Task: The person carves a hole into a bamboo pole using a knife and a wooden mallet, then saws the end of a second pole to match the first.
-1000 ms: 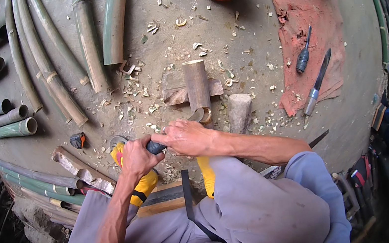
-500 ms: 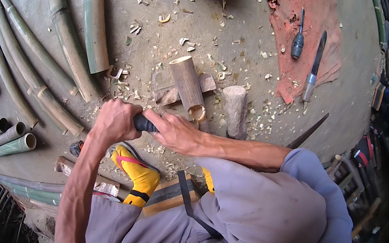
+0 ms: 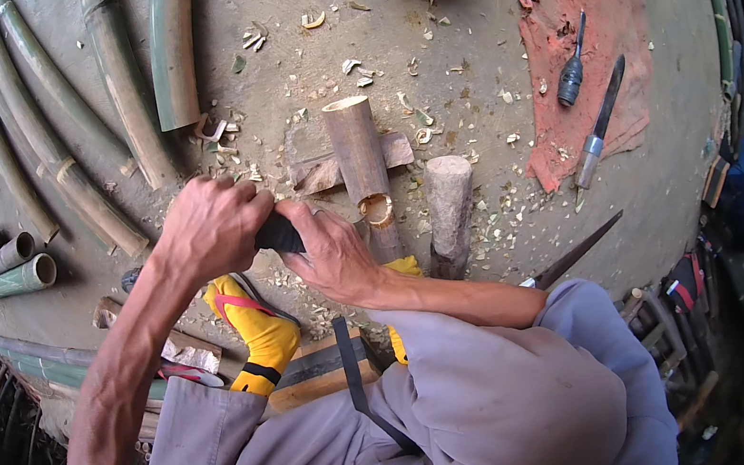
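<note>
My left hand (image 3: 214, 219) is wrapped round the black handle (image 3: 279, 234) of a tool. Against the other end of that handle my right hand (image 3: 329, 250) is closed, its thumb laid along it. Most of the blade is hidden behind the right hand; only a small grey part shows beside the bamboo. Just beyond the right fingers a short bamboo piece (image 3: 356, 148) leans over a flat wood block (image 3: 316, 169), with a pale notch (image 3: 376, 208) cut in its near part. A yellow-socked foot (image 3: 404, 267) shows at the bamboo's near end. Right of it stands a round wooden billet (image 3: 450, 201).
Long bamboo poles (image 3: 59, 168) lie at the left, with cut bamboo tubes (image 3: 11, 279) nearer. A red cloth (image 3: 551, 80) at the right bears an awl-like tool (image 3: 571, 78) and a knife (image 3: 604, 121). A long blade (image 3: 577, 252) lies by my right forearm. Shavings litter the floor.
Both hands have shifted slightly with the black handle, and my left elbow has swung outward to the left. More of the yellow-socked foot shows by the bamboo. The view has shifted a little.
</note>
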Demonstrator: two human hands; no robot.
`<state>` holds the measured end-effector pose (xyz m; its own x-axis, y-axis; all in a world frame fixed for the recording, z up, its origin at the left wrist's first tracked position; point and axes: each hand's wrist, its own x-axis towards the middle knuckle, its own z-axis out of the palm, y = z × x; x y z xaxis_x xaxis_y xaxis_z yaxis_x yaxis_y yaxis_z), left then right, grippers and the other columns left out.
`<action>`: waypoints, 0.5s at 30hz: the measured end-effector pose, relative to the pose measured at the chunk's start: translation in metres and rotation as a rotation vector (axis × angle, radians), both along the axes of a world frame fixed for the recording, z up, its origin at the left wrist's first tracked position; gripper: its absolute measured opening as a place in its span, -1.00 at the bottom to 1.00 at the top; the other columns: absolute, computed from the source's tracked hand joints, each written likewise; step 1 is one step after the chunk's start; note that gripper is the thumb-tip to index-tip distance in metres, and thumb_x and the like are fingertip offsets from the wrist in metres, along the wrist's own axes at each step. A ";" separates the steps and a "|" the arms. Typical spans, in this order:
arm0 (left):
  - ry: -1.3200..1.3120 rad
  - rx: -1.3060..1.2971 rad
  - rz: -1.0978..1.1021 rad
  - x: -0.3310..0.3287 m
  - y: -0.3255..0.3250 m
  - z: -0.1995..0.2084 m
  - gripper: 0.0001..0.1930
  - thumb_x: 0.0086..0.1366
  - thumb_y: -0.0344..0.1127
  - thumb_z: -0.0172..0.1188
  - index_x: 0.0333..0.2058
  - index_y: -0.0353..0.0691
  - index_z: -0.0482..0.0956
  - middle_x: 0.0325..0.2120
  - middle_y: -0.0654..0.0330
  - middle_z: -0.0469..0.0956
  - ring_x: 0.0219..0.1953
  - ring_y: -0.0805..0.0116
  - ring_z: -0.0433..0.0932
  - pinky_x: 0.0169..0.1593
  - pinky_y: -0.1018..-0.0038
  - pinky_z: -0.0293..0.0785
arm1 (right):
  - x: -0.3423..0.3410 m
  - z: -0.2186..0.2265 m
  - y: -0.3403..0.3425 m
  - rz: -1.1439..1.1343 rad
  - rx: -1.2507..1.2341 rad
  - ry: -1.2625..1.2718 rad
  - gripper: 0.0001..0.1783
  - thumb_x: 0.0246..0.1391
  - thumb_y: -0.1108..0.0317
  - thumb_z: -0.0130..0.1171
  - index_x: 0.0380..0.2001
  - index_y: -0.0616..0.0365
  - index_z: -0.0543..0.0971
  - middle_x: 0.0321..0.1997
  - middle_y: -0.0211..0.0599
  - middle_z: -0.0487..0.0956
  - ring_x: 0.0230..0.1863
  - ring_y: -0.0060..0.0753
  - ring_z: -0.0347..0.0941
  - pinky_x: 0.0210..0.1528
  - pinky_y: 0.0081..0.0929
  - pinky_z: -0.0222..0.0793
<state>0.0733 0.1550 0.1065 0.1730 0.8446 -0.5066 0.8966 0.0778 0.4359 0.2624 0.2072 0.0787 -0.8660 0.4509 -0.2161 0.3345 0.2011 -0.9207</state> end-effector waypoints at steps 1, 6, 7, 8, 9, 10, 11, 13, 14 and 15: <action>0.008 -0.033 -0.067 -0.002 0.014 0.004 -0.74 -0.27 -0.30 0.24 -0.51 -0.20 0.48 -0.55 0.13 0.54 -0.48 0.07 0.58 -0.42 0.18 0.48 | 0.000 0.000 0.003 0.032 -0.037 -0.011 -0.41 -0.13 0.49 0.21 0.02 0.14 0.26 -0.27 0.08 0.46 -0.30 0.19 0.46 -0.24 0.02 0.38; -0.082 -0.278 0.288 0.026 -0.026 -0.005 -0.75 -0.23 -0.22 0.29 -0.48 -0.15 0.58 -0.64 0.03 0.57 -0.52 0.03 0.59 -0.38 0.19 0.53 | 0.012 0.000 0.022 0.465 -0.103 -0.196 -0.46 -0.09 0.43 0.20 0.00 0.11 0.28 -0.31 0.07 0.49 -0.30 0.20 0.50 -0.31 0.00 0.41; -0.159 -0.310 0.409 0.046 -0.054 -0.013 -0.70 -0.20 -0.17 0.31 -0.43 -0.15 0.58 -0.63 -0.03 0.56 -0.49 -0.01 0.60 -0.33 0.18 0.54 | 0.015 0.001 0.021 0.608 -0.086 -0.251 -0.45 -0.09 0.41 0.21 0.02 0.09 0.29 -0.29 0.07 0.49 -0.30 0.19 0.51 -0.32 -0.01 0.41; -0.201 -0.370 0.532 0.071 -0.075 -0.014 -0.66 -0.18 -0.15 0.32 -0.39 -0.17 0.57 -0.65 -0.05 0.56 -0.48 -0.05 0.60 -0.29 0.16 0.55 | 0.014 0.008 0.022 0.788 -0.090 -0.375 -0.44 -0.10 0.39 0.20 0.03 0.07 0.30 -0.29 0.03 0.49 -0.25 0.15 0.50 -0.24 -0.02 0.41; -0.262 -0.391 0.603 0.084 -0.077 -0.006 -0.63 -0.17 -0.13 0.33 -0.38 -0.20 0.55 -0.57 -0.04 0.58 -0.45 -0.09 0.60 -0.26 0.15 0.55 | 0.018 0.007 0.017 0.704 -0.044 -0.310 -0.46 -0.09 0.40 0.19 0.02 0.08 0.29 -0.31 0.02 0.48 -0.25 0.13 0.49 -0.21 0.00 0.40; -0.212 -0.329 0.522 0.077 -0.075 -0.007 -0.66 -0.17 -0.16 0.33 -0.39 -0.20 0.55 -0.53 -0.02 0.59 -0.44 -0.07 0.60 -0.27 0.17 0.55 | 0.024 0.005 0.010 0.620 0.002 -0.245 -0.47 -0.09 0.41 0.17 0.01 0.10 0.29 -0.32 0.02 0.47 -0.25 0.12 0.48 -0.19 0.02 0.38; -0.163 -0.267 0.441 0.064 -0.071 -0.009 -0.68 -0.17 -0.20 0.32 -0.40 -0.21 0.54 -0.49 0.01 0.60 -0.42 -0.05 0.60 -0.29 0.19 0.55 | 0.028 0.003 0.006 0.535 0.048 -0.181 -0.48 -0.09 0.42 0.15 0.00 0.11 0.28 -0.34 0.01 0.47 -0.25 0.11 0.47 -0.16 0.04 0.37; -0.065 -0.137 0.153 0.018 -0.026 -0.003 -0.74 -0.18 -0.27 0.28 -0.43 -0.19 0.53 -0.46 0.06 0.59 -0.42 0.00 0.61 -0.33 0.23 0.54 | 0.010 -0.001 0.005 0.219 -0.009 -0.054 -0.41 -0.11 0.43 0.19 0.05 0.17 0.26 -0.24 0.04 0.44 -0.21 0.14 0.43 -0.11 -0.01 0.35; -0.021 -0.090 0.083 0.007 -0.008 0.000 -0.76 -0.19 -0.29 0.26 -0.46 -0.19 0.53 -0.48 0.08 0.58 -0.43 0.04 0.61 -0.35 0.24 0.53 | 0.006 -0.002 0.006 0.151 -0.025 -0.035 -0.41 -0.11 0.44 0.20 0.04 0.17 0.26 -0.25 0.07 0.45 -0.22 0.16 0.45 -0.14 -0.03 0.37; 0.019 -0.040 0.002 0.004 0.007 0.002 -0.79 -0.20 -0.32 0.24 -0.48 -0.18 0.52 -0.51 0.11 0.58 -0.43 0.08 0.61 -0.36 0.26 0.53 | 0.003 -0.003 0.008 0.070 -0.039 -0.020 -0.41 -0.11 0.44 0.21 0.03 0.17 0.26 -0.27 0.10 0.45 -0.23 0.17 0.46 -0.16 -0.04 0.39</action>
<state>0.0778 0.1617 0.1089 0.1617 0.8240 -0.5431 0.9046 0.0962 0.4153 0.2656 0.2150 0.0757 -0.8906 0.3802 -0.2498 0.3390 0.1887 -0.9217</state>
